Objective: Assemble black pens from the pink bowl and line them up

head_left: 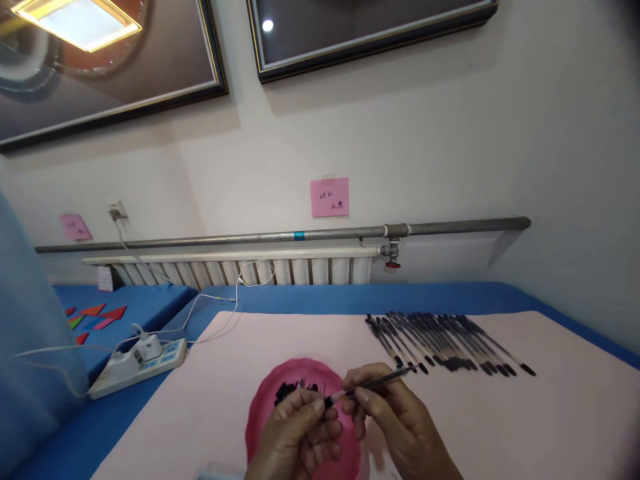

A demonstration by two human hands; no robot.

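My left hand (295,433) pinches a small black pen cap (329,402) between thumb and forefinger, over the pink bowl (254,427). Across from it, my right hand (400,417) grips a slim dark pen (383,380), its pale tip end pointing at the cap. Cap and tip meet or nearly meet; I cannot tell whether the tip is inside. Several black caps (284,392) lie in the bowl, partly hidden behind my left hand. Beyond my right hand, a row of black-ended pens (440,340) is spread on the pink sheet.
A pink sheet (200,400) covers much of the blue table (350,297). A power strip (165,357) with plugs and white cables is on the left. Coloured flat pieces (103,313) lie on another blue surface. A radiator (300,270) and pipe run along the wall.
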